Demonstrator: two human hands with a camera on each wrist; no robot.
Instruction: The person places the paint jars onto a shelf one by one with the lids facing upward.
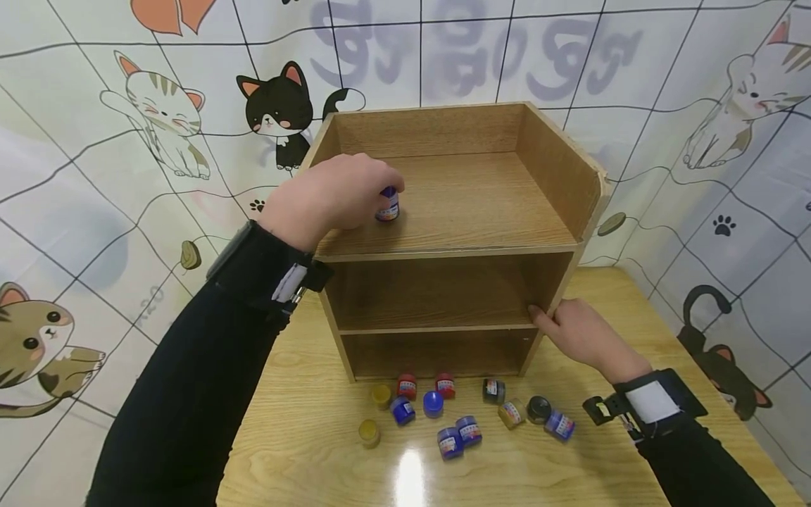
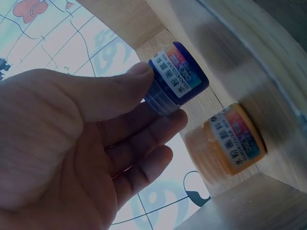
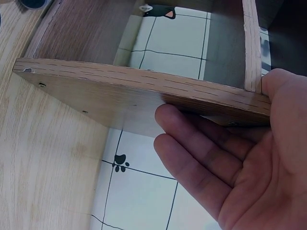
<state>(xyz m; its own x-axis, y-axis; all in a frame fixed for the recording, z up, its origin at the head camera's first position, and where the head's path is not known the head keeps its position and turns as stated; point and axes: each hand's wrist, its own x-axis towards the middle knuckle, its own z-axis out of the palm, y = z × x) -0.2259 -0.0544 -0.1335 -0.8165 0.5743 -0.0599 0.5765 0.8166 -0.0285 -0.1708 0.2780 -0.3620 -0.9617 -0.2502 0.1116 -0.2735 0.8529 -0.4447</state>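
In the head view the blue jar [image 1: 388,206] is just above the frame's centre, over the top level of the shelf [image 1: 456,197]: small, round, deep blue, its white label bearing dark characters and a red-to-blue patch. The left hand [image 1: 338,193] has its grip pinched on it. The right hand [image 1: 586,336] grips the wood-grained shelf's side, right of centre. In the left wrist view, an orange jar [image 2: 236,139] is near the blue one, lower right.
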